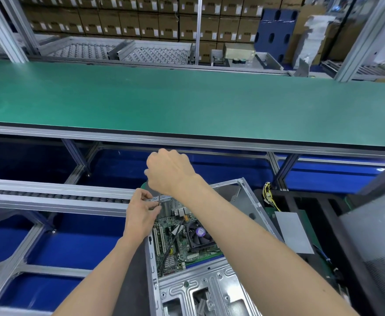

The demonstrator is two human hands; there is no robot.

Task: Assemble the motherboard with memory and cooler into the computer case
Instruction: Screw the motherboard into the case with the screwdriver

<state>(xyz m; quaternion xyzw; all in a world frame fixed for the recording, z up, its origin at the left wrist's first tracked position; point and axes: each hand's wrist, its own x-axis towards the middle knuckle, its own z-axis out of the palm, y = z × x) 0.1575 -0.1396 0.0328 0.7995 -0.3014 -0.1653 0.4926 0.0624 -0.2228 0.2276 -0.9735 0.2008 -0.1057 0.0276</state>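
A long green conveyor belt (pixel 187 103) spans the whole width beyond the work area, edged by an aluminium frame, with stacked cardboard boxes (pixel 123 21) on racking behind it. Nearer, a roller rail (pixel 50 195) runs in from the left edge and meets the far left corner of the open metal computer case (pixel 209 288), which lies on its side on a dark mat at the bottom centre. The motherboard (pixel 175 247) sits inside the case, in its far half, with the black cooler (pixel 200 236) on its right part and white slots along its left edge. A bundle of yellow and black cables (pixel 269 197) hangs just beyond the case's right wall.

The right hand (pixel 168 172) is closed in a fist around the top of a thin screwdriver (pixel 158 200), held upright over the far left corner of the case; its handle is hidden inside the fist. The right forearm crosses above the case's right side and covers part of the board's far edge. The left hand (pixel 141 215) is lower, its fingers curled and pinched around the screwdriver's shaft close to the board's far left corner. The tip of the tool is hidden behind the left fingers, so whether it touches a screw cannot be told.
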